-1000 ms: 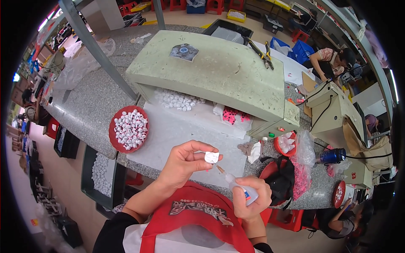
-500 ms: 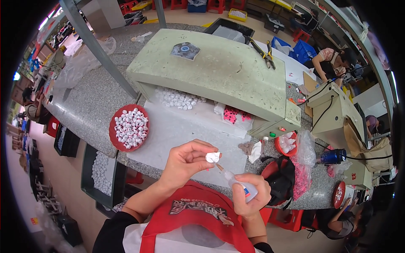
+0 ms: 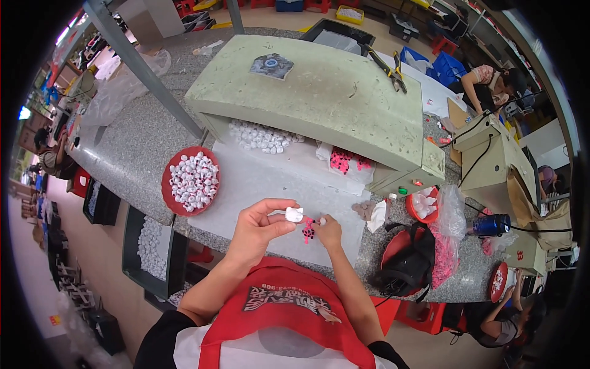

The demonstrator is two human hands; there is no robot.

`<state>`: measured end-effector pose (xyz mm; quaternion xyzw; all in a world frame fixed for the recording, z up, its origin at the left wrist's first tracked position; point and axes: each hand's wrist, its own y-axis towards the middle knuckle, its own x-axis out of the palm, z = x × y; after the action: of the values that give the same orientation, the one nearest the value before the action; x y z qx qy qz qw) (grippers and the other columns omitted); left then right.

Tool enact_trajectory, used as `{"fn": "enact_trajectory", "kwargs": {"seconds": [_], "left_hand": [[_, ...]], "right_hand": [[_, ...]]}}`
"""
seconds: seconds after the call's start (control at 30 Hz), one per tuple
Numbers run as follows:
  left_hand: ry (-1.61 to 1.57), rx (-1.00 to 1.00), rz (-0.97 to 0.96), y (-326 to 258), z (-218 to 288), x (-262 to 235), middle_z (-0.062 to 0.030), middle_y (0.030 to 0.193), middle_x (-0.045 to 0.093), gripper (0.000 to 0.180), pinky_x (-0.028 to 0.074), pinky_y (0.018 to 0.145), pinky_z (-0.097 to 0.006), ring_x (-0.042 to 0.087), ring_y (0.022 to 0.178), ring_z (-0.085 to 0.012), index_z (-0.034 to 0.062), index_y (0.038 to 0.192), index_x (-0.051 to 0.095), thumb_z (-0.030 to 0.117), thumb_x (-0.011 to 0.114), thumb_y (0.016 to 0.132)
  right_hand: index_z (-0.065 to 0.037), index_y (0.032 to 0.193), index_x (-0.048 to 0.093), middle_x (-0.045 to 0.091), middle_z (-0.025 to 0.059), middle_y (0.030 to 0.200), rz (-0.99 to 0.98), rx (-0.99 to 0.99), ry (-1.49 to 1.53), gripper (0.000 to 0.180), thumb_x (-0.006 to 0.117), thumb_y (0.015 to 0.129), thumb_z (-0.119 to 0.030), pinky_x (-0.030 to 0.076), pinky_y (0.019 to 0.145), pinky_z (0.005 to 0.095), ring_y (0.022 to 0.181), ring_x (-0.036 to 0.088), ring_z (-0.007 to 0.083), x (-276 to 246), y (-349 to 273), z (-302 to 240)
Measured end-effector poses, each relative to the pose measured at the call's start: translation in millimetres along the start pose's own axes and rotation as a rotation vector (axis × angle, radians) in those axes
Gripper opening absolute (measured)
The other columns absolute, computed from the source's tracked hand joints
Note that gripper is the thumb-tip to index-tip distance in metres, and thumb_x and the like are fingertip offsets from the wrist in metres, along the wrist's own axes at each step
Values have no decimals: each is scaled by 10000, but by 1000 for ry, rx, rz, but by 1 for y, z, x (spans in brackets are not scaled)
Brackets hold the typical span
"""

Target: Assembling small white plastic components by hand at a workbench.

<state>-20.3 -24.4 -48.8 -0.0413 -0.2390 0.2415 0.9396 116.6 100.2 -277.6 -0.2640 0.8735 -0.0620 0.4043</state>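
My left hand (image 3: 252, 227) is closed, pinching a small white moulded piece (image 3: 294, 214) between thumb and fingertips, held up above the white sheet (image 3: 246, 184). To its right, my right hand (image 3: 327, 231) reaches down to the sheet with fingers drawn together beside a few small pink pieces with black spots (image 3: 308, 232). A pale tip shows at those fingers; what they hold is too small and partly hidden to name. The squeeze bottle seen earlier does not show clearly now.
A red bowl of white pieces (image 3: 167, 184) stands at left. Ahead is a pale green metal housing (image 3: 307, 80), with pliers (image 3: 388, 71) on top and heaps of white pieces (image 3: 264, 136) and pink pieces (image 3: 344, 161) beneath. A black bag (image 3: 402, 264) lies at right.
My right hand has moved up and forward from beside my body to the pink pieces on the sheet; the squeeze bottle no longer shows clearly. My left hand has turned the white piece slightly.
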Motion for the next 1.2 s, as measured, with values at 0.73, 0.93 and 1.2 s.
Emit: {"fn": "enact_trajectory", "kwargs": {"seconds": [0.73, 0.93, 1.2], "left_hand": [[103, 188, -51, 8, -12, 21, -131, 1073, 507, 304, 480, 835, -281, 562, 973, -217, -56, 1012, 537, -157, 549, 726], [154, 257, -140, 2, -7, 23, -146, 1078, 482, 290, 479, 856, -297, 540, 998, -233, -69, 1002, 548, -163, 539, 728], [48, 108, -224, -2, -2, 12, -169, 1135, 476, 306, 478, 833, -281, 542, 988, -219, -44, 1026, 565, -139, 545, 736]], "right_hand": [[22, 756, 606, 588, 64, 749, -93, -342, 956, 86, 663, 697, 47, 431, 533, 199, 620, 532, 85, -159, -103, -160], [11, 760, 599, 583, 57, 763, -106, -290, 965, 97, 668, 700, 44, 422, 585, 198, 664, 524, 85, -154, -105, -158], [8, 756, 574, 567, 46, 764, 20, -411, 924, 126, 680, 694, 34, 417, 591, 190, 682, 518, 76, -139, -113, -148]]}}
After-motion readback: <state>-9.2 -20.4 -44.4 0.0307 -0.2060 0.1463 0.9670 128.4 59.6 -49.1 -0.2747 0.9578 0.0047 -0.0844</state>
